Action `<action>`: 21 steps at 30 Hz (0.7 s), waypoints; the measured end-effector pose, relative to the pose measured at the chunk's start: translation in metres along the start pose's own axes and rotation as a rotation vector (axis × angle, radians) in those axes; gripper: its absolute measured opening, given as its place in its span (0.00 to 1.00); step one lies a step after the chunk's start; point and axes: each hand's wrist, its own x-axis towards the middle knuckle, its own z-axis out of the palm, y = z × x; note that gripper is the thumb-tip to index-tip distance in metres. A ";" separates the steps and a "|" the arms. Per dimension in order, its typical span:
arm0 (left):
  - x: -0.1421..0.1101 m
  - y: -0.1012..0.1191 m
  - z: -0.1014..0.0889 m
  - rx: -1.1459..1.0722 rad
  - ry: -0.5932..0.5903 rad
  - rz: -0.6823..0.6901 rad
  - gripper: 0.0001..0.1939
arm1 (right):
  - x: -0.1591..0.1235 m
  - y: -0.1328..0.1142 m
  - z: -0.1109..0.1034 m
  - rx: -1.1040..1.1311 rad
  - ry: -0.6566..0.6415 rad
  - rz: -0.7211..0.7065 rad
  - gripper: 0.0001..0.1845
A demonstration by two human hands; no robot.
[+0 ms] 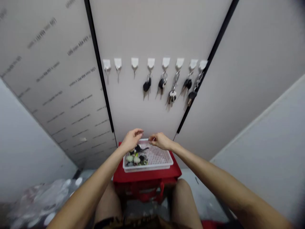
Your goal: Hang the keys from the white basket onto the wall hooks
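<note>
My left hand (133, 139) is above the left back part of a white plastic basket (157, 166), its fingers stretched toward the right and apart. Facing it, my right hand (161, 141) hovers over the basket's back rim with loosely bent fingers and a gap by the thumb. I see nothing held in either hand, though the fingertips are small and slightly blurred. Inside the basket, a pile of small items (136, 159), dark, pale green and yellow, lies on the left side. Beyond the hands, several bunches of keys (172, 95) hang from white wall hooks (166, 62).
The basket rests on a red box-like bag (147, 176) between my knees. Three left hooks (118, 63) carry no keys. Dark strips (98, 60) run down the pale panel. Clear plastic bottles (54, 197) lie at the lower left. Side walls (274, 133) close in the space.
</note>
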 end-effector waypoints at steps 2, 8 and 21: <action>-0.011 -0.020 0.006 0.086 -0.040 0.002 0.13 | -0.012 0.009 0.032 0.005 -0.164 0.026 0.10; -0.022 -0.044 0.016 0.236 -0.076 0.002 0.12 | -0.013 0.002 0.067 -0.022 -0.184 0.028 0.17; -0.049 -0.061 -0.013 0.492 0.017 -0.111 0.14 | 0.005 -0.016 0.089 0.445 -0.109 0.297 0.20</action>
